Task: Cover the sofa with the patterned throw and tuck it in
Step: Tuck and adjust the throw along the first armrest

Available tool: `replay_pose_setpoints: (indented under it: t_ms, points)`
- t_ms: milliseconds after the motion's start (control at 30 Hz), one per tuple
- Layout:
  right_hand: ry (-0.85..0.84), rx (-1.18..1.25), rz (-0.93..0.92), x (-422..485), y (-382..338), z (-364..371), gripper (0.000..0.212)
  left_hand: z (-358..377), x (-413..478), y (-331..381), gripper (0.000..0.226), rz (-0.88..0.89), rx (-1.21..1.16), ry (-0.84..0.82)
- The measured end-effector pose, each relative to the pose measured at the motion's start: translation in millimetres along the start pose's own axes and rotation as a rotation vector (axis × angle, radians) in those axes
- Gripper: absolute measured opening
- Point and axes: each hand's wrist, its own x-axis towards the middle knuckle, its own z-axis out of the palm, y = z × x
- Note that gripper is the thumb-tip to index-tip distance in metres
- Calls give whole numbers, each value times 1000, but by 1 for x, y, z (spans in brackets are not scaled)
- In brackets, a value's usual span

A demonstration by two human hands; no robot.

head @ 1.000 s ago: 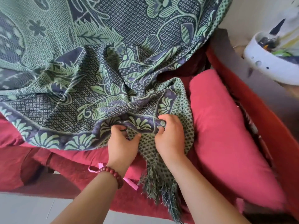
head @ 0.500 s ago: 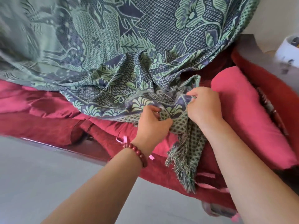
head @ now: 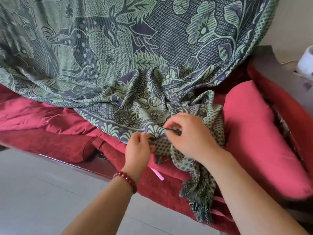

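Big green and blue woven throw [head: 118, 65] draped over the red sofa [head: 50, 138], bunched near the pink cushion [head: 254, 133]. Looks soft, floppy, a bit heavy. Best held at the border. Left hand [head: 138, 148] and right hand [head: 189, 138] both pinching that edge.

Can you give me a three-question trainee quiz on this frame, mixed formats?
1. True or false: the throw already covers the pink cushion.
2. Which wrist wears the bead bracelet? A left, B right, C neither.
3. Fill in: the fringed corner hangs over the sofa's ____ edge.

Key:
1. False; the cushion lies bare beside the bunched throw.
2. A; it sits below the left hand, while the right hand has none.
3. Front.
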Motion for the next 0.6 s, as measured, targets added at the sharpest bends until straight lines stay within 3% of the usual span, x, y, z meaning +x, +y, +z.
replay_pose_setpoints:
  t_ms: [100,167,233,300,400,500,600]
  points:
    - [-240,-44,116,-7,3,10,50,-18,32,-19,18,2,159,192]
    - [-366,-133,220,-10,10,14,72,-25,48,-22,33,-58,217,315]
    - [-367,-185,221,-12,17,19,68,-32,60,-17,59,-128,255,407]
    - [-299,-188,185,-12,20,20,48,-38,74,-13,71,-178,235,411]
    - [-218,-154,171,-9,22,21,34,-43,92,-11,60,-223,49,348]
    - [-170,-138,173,-6,21,24,38,-44,96,-9,29,-263,-308,283]
    - [-154,-176,178,-4,19,29,39,-41,93,-5,20,-243,-390,279]
